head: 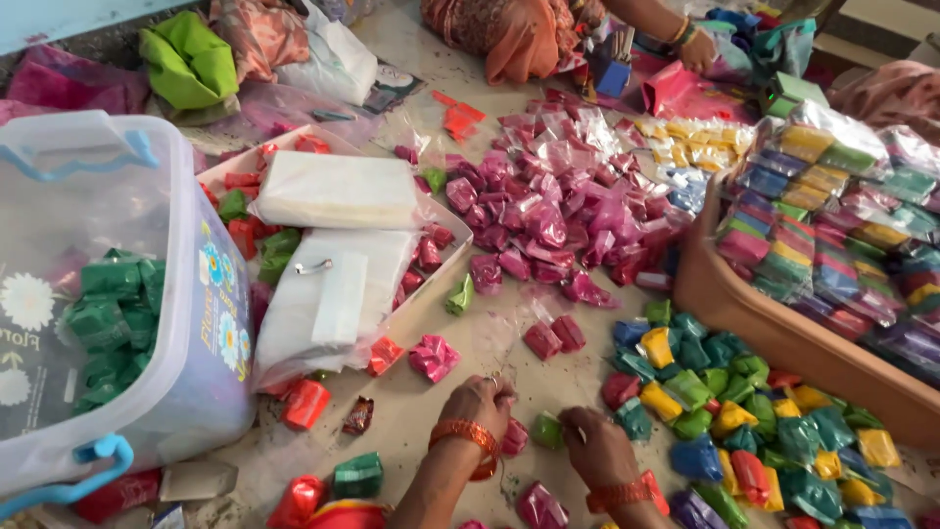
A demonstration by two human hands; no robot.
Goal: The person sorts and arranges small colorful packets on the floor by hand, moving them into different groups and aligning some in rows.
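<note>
Grey floor (431, 411) fills my view, strewn with small coloured powder packets. By my judgement the work is well along but unfinished: a heap of pink sachets (558, 206) lies in the middle, a mixed pile of knotted packets (744, 421) sits to the right, and a brown tray (764, 333) already holds banded stacks of sorted colours. A clear tub (147, 323) at the left holds green packets, yet many loose red, green and pink ones lie scattered near me.

My left hand (477, 400) has its fingers pinched together at the floor; I cannot tell what, if anything, it grips. My right hand (595, 446) is curled beside a small green packet (546, 429), which lies between the two hands, just touching the right fingers as far as I can see. A pink packet (515, 438) rests against my left wrist. Another person's hand (697, 49) works at the top.
</note>
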